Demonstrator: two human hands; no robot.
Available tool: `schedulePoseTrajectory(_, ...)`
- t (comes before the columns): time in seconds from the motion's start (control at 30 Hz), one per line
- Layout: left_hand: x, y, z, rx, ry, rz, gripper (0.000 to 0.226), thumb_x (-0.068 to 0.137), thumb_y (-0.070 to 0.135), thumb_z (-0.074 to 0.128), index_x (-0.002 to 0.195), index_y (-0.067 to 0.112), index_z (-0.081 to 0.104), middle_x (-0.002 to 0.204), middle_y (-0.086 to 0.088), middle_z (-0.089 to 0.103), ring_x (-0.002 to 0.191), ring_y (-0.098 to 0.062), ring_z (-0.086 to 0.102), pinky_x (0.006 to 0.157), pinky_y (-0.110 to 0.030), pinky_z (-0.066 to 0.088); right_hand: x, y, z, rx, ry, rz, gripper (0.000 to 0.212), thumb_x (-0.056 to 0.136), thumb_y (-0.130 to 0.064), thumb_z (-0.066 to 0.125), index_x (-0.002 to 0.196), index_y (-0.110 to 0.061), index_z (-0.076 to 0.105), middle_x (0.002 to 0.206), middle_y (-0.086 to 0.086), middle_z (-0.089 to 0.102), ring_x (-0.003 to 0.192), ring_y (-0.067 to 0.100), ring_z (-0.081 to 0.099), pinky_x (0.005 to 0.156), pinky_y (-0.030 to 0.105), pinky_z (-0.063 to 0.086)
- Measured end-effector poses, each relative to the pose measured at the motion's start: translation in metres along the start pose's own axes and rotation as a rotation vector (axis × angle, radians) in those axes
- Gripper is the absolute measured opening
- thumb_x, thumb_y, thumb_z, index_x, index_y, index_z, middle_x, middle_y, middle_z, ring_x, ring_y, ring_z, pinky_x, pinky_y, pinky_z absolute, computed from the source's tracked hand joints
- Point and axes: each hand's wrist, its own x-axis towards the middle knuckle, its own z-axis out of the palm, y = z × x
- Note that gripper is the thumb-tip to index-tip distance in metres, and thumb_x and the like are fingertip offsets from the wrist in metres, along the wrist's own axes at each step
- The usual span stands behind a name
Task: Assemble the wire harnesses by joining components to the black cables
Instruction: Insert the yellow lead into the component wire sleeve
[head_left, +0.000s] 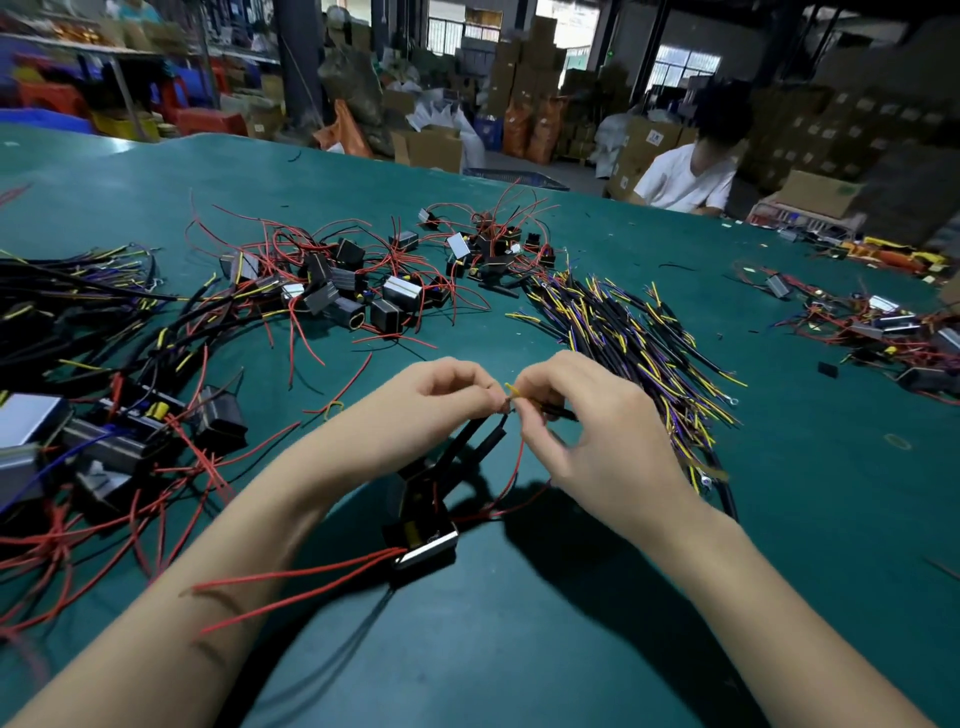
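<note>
My left hand (441, 395) and my right hand (582, 415) meet above the green table, fingertips almost touching. The left hand pinches the upper end of a black sleeved lead (467, 441) that rises from a small black box component (423, 540) with red wires. The right hand pinches a black cable (556, 413) whose yellow wire end (511, 388) sticks up between the two hands. The box component hangs just above the table, below my hands.
A pile of black box components with red wires (353, 280) lies at centre back. Loose black cables with yellow and purple ends (639, 343) lie to the right. Joined harnesses (104, 415) are heaped on the left. A person in white (685, 176) sits at the far edge.
</note>
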Motion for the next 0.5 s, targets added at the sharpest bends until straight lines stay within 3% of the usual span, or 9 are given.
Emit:
schedulePoseTrajectory(0.07, -0.002, -0.001, 0.003, 0.243, 0.065, 0.134, 0.010, 0.089, 0.021, 0.063, 0.079, 0.023, 0.063, 0.082, 0.010, 0.056, 0.067, 0.009, 0.050, 0.068, -0.007, 0.035, -0.002, 0.002, 0.002, 0.219, -0.047, 0.187, 0.007, 0.086, -0.008, 0.064, 0.082, -0.013, 0.064, 0.073, -0.006, 0.060, 0.067, 0.008, 0.054, 0.065, 0.026, 0.046)
schedulePoseTrajectory(0.17, -0.005, 0.000, 0.003, 0.584, 0.118, 0.290, 0.004, 0.083, 0.027, 0.067, 0.082, 0.025, 0.064, 0.094, 0.004, 0.055, 0.094, -0.009, 0.051, 0.089, -0.031, 0.033, 0.000, 0.004, 0.002, 0.380, -0.112, 0.368, 0.014, 0.086, -0.008, 0.065, 0.076, -0.018, 0.065, 0.065, -0.011, 0.060, 0.060, 0.001, 0.051, 0.062, 0.014, 0.039)
schedulePoseTrajectory(0.27, -0.006, 0.005, 0.000, 0.785, 0.153, 0.424, 0.011, 0.084, 0.037, 0.066, 0.084, 0.026, 0.065, 0.093, 0.007, 0.054, 0.094, -0.014, 0.050, 0.085, -0.036, 0.030, 0.005, 0.003, -0.001, 0.579, -0.181, 0.529, 0.017, 0.087, -0.008, 0.063, 0.073, -0.017, 0.065, 0.062, -0.006, 0.059, 0.057, 0.005, 0.048, 0.059, 0.017, 0.039)
schedulePoseTrajectory(0.33, -0.008, 0.008, -0.001, 0.869, 0.191, 0.516, 0.018, 0.083, 0.039, 0.059, 0.086, 0.023, 0.066, 0.090, 0.005, 0.058, 0.088, -0.017, 0.055, 0.078, -0.038, 0.034, 0.007, 0.003, -0.004, 0.699, -0.200, 0.614, 0.020, 0.089, -0.005, 0.061, 0.071, -0.014, 0.064, 0.057, -0.006, 0.058, 0.050, 0.004, 0.047, 0.053, 0.012, 0.037)
schedulePoseTrajectory(0.5, -0.008, 0.011, 0.005, 1.008, 0.296, 0.699, 0.014, 0.085, 0.025, 0.062, 0.077, 0.015, 0.066, 0.076, 0.000, 0.060, 0.075, -0.025, 0.057, 0.070, -0.036, 0.036, 0.006, 0.008, -0.005, 0.806, -0.241, 0.706, 0.024, 0.090, -0.010, 0.059, 0.067, -0.013, 0.066, 0.054, -0.003, 0.056, 0.047, 0.006, 0.042, 0.046, 0.014, 0.032)
